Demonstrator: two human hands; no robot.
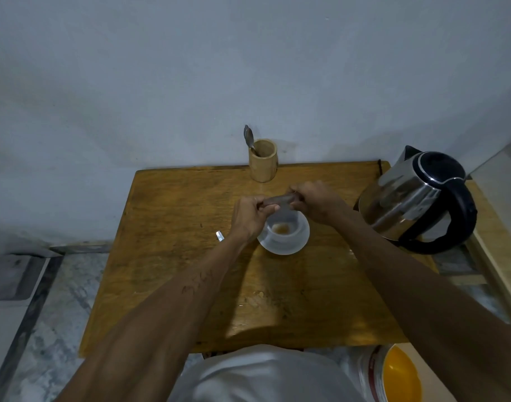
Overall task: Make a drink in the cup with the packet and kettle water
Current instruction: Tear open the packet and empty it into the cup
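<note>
A white cup (286,231) stands on a white saucer (302,240) in the middle of the wooden table (173,256). Brown powder lies in the bottom of the cup. Both my hands hold a slim dark packet (278,201) level just above the cup's far rim. My left hand (250,217) pinches its left end and my right hand (315,200) pinches its right end. A steel kettle (414,198) with a black handle and lid sits at the table's right edge.
A bamboo holder (263,161) with a spoon (248,137) stands at the table's back edge against the wall. A small torn silver scrap (219,235) lies left of the saucer. A bucket with an orange inside (399,375) sits on the floor at the near right.
</note>
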